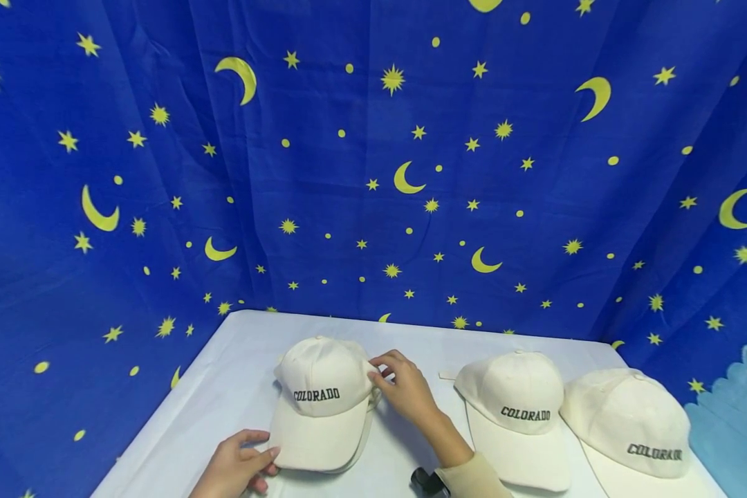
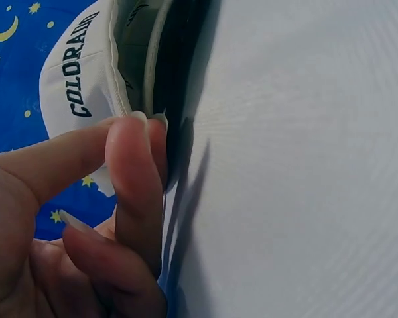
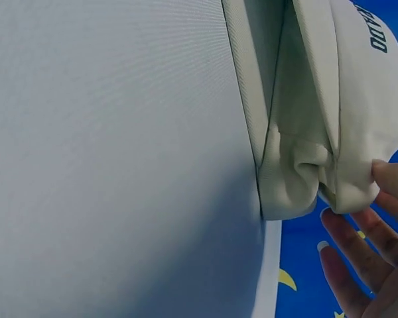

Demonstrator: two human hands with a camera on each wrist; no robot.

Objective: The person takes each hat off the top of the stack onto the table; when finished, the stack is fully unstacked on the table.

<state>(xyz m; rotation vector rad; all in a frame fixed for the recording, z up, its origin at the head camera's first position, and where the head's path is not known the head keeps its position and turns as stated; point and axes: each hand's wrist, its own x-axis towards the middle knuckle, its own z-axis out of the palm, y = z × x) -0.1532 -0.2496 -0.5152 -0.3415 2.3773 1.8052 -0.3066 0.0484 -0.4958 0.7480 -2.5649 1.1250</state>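
A cream baseball cap (image 1: 320, 377) with dark COLORADO lettering sits over a second cream cap (image 1: 366, 437), whose brim edge shows beneath the upper one. At the left corner of the upper brim, my left hand (image 1: 236, 465) pinches the edge between thumb and index finger. My right hand (image 1: 409, 393) pinches the upper cap's side near the back, thumb on the outside. In the right wrist view, the lower cap (image 3: 288, 182) has a folded edge under the upper cap (image 3: 358, 99). Most of the lower cap's crown is hidden.
Two more cream COLORADO caps, a nearer one (image 1: 517, 401) and a far-right one (image 1: 635, 422), stand side by side on the white table (image 1: 411, 339). A blue curtain (image 1: 348, 173) with yellow moons and stars hangs behind. Light blue fabric (image 1: 734, 401) shows at the right edge.
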